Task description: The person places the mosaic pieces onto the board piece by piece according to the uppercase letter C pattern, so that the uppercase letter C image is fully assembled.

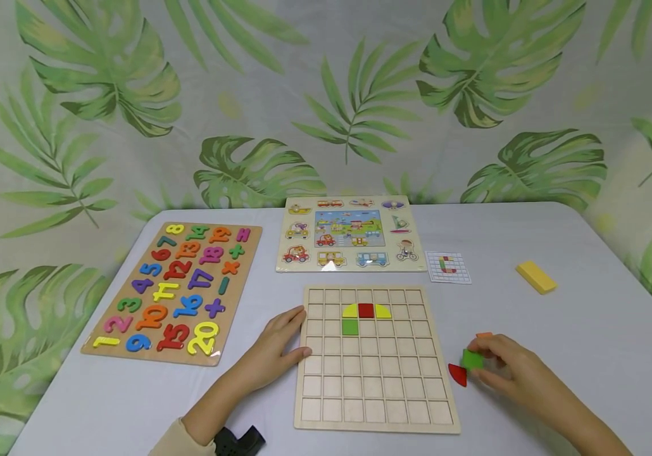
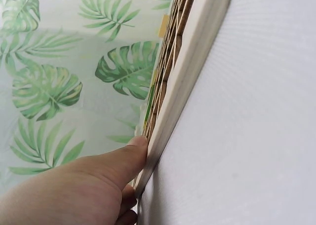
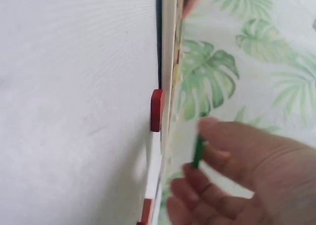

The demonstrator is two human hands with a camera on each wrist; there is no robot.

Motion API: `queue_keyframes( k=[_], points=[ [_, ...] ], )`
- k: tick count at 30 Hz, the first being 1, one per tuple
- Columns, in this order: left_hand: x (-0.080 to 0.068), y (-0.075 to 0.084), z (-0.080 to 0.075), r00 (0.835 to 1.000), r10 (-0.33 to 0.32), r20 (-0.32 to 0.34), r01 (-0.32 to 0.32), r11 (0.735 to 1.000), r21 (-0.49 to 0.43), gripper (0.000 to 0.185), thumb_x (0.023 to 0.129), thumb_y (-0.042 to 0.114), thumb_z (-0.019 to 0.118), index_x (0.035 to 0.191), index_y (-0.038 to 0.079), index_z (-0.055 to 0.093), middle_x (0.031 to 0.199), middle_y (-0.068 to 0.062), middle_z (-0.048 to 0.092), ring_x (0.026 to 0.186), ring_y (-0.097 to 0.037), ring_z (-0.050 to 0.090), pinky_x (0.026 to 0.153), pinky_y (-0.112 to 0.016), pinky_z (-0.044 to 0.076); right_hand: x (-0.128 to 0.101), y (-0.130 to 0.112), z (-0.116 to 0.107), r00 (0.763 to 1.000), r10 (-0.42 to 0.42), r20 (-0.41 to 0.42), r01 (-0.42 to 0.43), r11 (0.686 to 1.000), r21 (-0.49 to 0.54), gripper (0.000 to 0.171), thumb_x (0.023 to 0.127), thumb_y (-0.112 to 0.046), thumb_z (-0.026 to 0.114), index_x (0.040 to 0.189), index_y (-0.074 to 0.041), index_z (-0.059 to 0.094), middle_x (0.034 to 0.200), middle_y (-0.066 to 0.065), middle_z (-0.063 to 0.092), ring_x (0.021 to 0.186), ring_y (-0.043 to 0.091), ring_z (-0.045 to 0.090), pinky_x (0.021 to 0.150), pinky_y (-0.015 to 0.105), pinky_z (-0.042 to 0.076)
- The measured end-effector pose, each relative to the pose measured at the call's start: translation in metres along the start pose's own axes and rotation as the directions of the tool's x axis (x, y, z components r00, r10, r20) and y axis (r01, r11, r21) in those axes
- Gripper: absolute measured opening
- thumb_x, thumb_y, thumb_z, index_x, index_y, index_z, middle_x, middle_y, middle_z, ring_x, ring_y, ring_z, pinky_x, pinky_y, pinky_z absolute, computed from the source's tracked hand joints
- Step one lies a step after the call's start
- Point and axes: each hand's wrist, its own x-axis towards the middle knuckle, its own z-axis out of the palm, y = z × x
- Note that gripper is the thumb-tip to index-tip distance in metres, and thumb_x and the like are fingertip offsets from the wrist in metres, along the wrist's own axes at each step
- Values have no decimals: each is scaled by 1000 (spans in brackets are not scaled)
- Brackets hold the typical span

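Note:
My right hand (image 1: 508,366) pinches a green square tile (image 1: 472,359) between thumb and fingertips, just off the right side of a wooden grid board (image 1: 375,383). A red quarter-circle tile (image 1: 457,375) lies below the green one, beside the board. Partly behind the fingers is an orange tile (image 1: 483,334). My left hand (image 1: 271,348) rests against the board's left edge, its thumb at the rim. Near the board's top, a red square tile (image 1: 366,310) sits between two yellow quarter-circle tiles (image 1: 350,311). Under the left yellow one is another green square tile (image 1: 350,327).
A number puzzle board (image 1: 186,288) lies at the left, and a vehicle puzzle (image 1: 303,234) at the back. A small pattern card (image 1: 449,268) is right of it. A yellow block (image 1: 536,277) lies farther right. A black object (image 1: 246,441) is by the left wrist.

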Motion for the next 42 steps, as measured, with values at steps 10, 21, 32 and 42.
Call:
queue_keyframes(
  k=[10,21,32,42],
  points=[
    [0,0,1,1000,-12,-14,12,1000,12,64,81,39,48,132,10,22,135,0,17,122,-17,13,95,-36,20,34,-60,-1,987,-146,-67,156,970,188,39,65,-8,69,100,-17,54,96,-8,51,79,5,45,65,15,36],
    [1,-2,1,1000,2,9,-2,1000,5,64,82,41,45,132,11,19,136,-1,15,122,-19,12,95,-39,20,61,-87,48,976,-216,21,195,918,346,32,70,-12,65,100,-15,55,97,-7,50,83,7,47,64,24,44],
    [1,-1,1,1000,-1,-22,2,1000,21,65,80,39,49,131,9,23,135,-1,18,121,-18,15,95,-37,21,77,-78,89,984,-70,163,19,955,295,26,72,-25,63,96,-19,55,88,-12,48,76,6,44,64,17,41],
    [1,-2,2,1000,-4,-13,4,1000,11,65,80,40,47,131,10,22,135,0,17,122,-17,13,95,-37,21,87,-77,96,984,-16,180,-28,970,241,28,72,-31,62,97,-22,56,87,-12,47,69,4,41,56,16,38]
  ],
)
